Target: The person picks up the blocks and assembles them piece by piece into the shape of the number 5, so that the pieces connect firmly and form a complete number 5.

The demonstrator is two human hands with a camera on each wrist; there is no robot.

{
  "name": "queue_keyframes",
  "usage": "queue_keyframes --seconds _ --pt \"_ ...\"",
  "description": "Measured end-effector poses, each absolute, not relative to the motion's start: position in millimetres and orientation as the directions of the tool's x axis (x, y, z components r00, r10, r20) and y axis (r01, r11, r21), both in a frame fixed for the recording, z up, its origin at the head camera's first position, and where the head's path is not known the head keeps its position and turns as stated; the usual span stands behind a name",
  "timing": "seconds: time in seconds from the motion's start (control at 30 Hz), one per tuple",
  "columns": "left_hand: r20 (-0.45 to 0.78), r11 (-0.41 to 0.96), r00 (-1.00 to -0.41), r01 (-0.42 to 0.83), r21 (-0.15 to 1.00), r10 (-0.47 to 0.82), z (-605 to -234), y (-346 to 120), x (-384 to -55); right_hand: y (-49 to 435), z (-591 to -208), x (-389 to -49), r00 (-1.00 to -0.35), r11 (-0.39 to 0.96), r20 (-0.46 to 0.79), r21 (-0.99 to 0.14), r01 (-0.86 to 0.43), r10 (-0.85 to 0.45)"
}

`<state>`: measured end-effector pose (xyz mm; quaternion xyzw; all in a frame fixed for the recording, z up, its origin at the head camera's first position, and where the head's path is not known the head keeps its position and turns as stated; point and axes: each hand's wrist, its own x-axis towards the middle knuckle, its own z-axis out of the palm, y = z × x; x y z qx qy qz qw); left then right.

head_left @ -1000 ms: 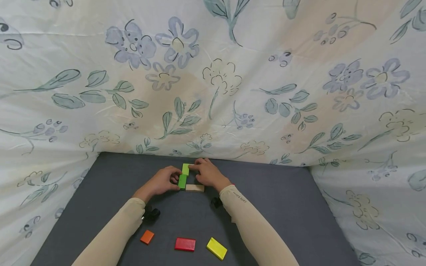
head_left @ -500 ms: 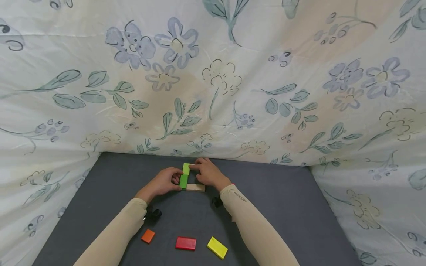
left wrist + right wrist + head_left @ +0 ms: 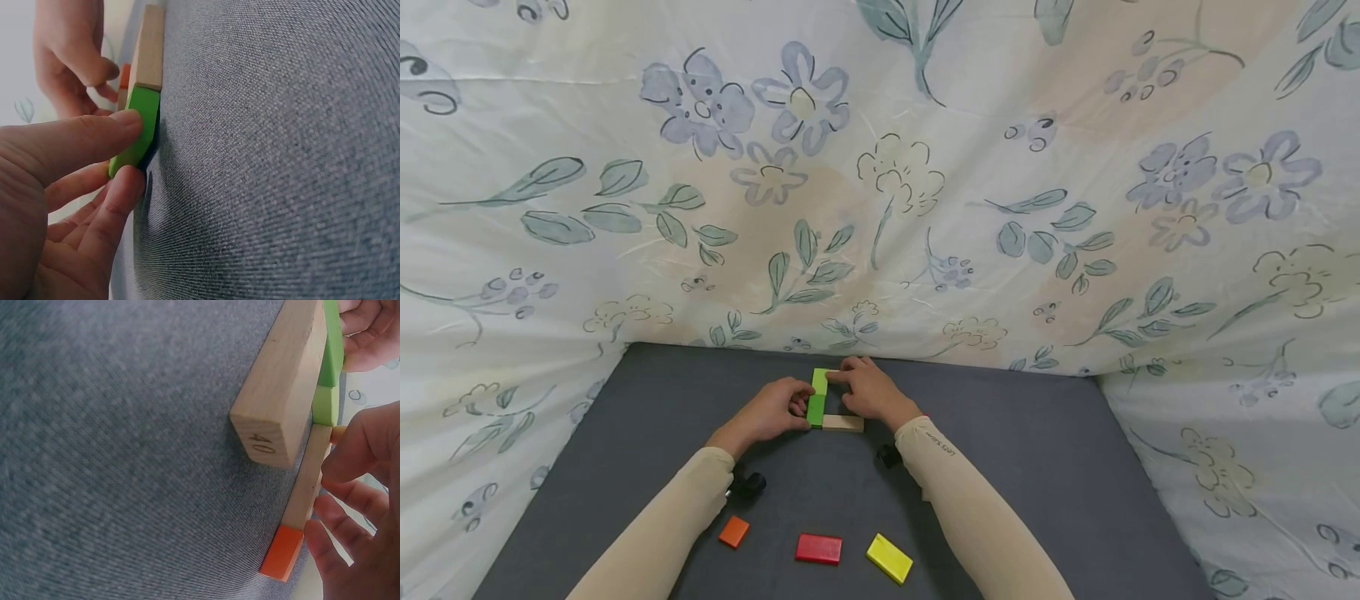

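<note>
Pinching the green block (image 3: 816, 410) near the far edge of the grey tabletop (image 3: 1037, 492), the left hand (image 3: 775, 407) apparently squares it to the near wooden block (image 3: 842, 423) and aligns it with the light green block (image 3: 820, 382). The right hand (image 3: 871, 392) lies against the far wooden block (image 3: 307, 481), seemingly as a brace; whether it grips cannot be told.

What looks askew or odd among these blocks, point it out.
The loose yellow block and loose orange block lie slanted, while the red block between them sits nearly straight. The green block in the left hand lines up roughly with the light green block. No damage shows.
</note>
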<state>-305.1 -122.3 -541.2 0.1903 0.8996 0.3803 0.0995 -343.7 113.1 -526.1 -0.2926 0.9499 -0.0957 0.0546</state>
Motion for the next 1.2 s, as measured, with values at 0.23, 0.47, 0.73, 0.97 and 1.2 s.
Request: queue_keyframes --seconds 0.23,0.47,0.73,0.97,1.2 --pt "-0.033 0.644 -0.903 0.280 0.712 0.429 -541 -121 -305 114 -526 -343 -0.818 0.805 -0.038 -0.209 -0.556 -0.574" --pt "-0.013 0.635 -0.898 0.300 0.711 0.439 -542 -119 -303 113 -526 -343 -0.818 0.805 -0.037 -0.212 -0.554 -0.573" --pt "-0.002 0.630 -0.898 0.307 0.714 0.440 -542 -119 -302 113 -528 -343 -0.818 0.807 -0.037 -0.196 -0.557 -0.574" --pt "0.052 0.693 -0.877 0.413 0.591 0.477 -536 -120 -300 114 -529 -346 -0.815 0.803 -0.041 -0.209 -0.559 -0.578" --pt "0.037 0.710 -0.810 0.534 0.459 0.586 -527 -123 -295 115 -530 -349 -0.817 0.805 -0.040 -0.204 -0.557 -0.575"
